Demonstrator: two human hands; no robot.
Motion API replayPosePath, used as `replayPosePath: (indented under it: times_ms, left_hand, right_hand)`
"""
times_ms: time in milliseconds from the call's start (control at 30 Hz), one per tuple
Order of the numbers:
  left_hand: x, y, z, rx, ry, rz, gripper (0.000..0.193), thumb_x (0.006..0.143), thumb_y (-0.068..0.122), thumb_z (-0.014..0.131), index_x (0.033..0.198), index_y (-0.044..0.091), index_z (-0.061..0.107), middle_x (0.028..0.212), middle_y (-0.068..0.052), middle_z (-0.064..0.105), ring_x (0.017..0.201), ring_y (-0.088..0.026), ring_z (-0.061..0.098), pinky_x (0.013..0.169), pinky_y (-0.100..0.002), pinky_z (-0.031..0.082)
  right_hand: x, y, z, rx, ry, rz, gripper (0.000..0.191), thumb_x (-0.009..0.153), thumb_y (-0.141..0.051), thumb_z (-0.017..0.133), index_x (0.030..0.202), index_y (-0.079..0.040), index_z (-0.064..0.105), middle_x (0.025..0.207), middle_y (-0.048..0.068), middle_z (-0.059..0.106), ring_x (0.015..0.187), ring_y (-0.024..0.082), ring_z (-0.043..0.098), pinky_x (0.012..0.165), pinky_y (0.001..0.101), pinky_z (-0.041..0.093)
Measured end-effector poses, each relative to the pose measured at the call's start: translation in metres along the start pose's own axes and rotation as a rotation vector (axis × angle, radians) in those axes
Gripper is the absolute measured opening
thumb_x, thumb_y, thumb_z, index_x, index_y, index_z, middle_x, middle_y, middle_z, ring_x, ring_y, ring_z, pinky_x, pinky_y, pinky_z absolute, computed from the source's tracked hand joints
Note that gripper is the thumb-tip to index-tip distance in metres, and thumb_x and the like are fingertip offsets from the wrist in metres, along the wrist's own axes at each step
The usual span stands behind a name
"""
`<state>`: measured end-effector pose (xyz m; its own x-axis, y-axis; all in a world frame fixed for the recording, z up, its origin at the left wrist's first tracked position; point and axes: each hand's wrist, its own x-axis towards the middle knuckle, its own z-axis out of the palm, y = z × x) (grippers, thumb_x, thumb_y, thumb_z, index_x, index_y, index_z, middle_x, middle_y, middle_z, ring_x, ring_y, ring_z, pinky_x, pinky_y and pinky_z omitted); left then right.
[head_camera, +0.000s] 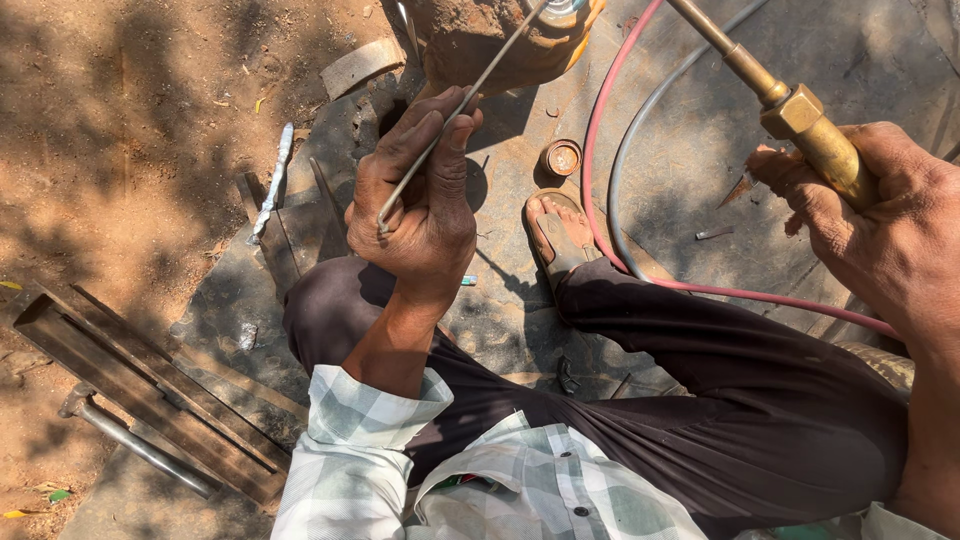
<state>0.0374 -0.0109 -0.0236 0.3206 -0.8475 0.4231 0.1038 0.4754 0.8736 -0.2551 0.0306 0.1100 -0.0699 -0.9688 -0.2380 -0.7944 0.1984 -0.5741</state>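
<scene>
My left hand (420, 200) pinches a thin metal rod (470, 95) that slants up to the top middle, where its tip meets a rusty brown lump of metal (480, 40). My right hand (880, 220) grips the brass handle of a gas torch (800, 115); its brass tube runs up and left out of the picture. A red hose (600, 130) and a grey hose (640, 120) curve across the ground between my hands.
I sit on a dark metal sheet (680, 170) on reddish soil, legs in dark trousers, one sandalled foot (560, 235) forward. A small round cap (561, 157) lies near it. Rusty steel channels (140, 385) and a grey rod (140, 445) lie at lower left.
</scene>
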Motion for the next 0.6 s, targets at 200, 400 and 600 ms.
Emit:
replayPosePath:
  times_ms: [200, 400, 600]
  left_hand:
    - [0.0, 0.001, 0.0, -0.005, -0.003, -0.012, 0.015, 0.108, -0.004, 0.067, 0.121, -0.004, 0.059, 0.12, -0.025, 0.071, 0.108, -0.025, 0.076, 0.093, -0.033, 0.069]
    - [0.001, 0.0, 0.001, -0.011, 0.003, 0.01, 0.016, 0.107, -0.004, 0.068, 0.12, -0.005, 0.059, 0.123, -0.025, 0.071, 0.106, -0.025, 0.077, 0.091, -0.033, 0.069]
    - [-0.001, 0.001, 0.004, -0.084, 0.023, -0.01, 0.015, 0.106, -0.007, 0.068, 0.119, -0.006, 0.06, 0.119, -0.026, 0.071, 0.107, -0.026, 0.076, 0.092, -0.034, 0.069]
  right_hand:
    - [-0.003, 0.006, -0.002, -0.071, -0.034, -0.024, 0.018, 0.108, -0.003, 0.062, 0.121, 0.009, 0.057, 0.12, 0.022, 0.074, 0.109, 0.025, 0.074, 0.082, 0.0356, 0.064]
    - [-0.002, 0.0, -0.002, 0.002, -0.018, -0.031, 0.019, 0.101, 0.0, 0.059, 0.118, 0.009, 0.056, 0.116, 0.022, 0.072, 0.106, 0.024, 0.072, 0.079, 0.0346, 0.062]
    - [-0.001, -0.014, -0.001, -0.025, 0.0, -0.003, 0.02, 0.102, 0.0, 0.061, 0.118, 0.011, 0.058, 0.114, 0.02, 0.073, 0.1, 0.024, 0.073, 0.077, 0.0339, 0.062]
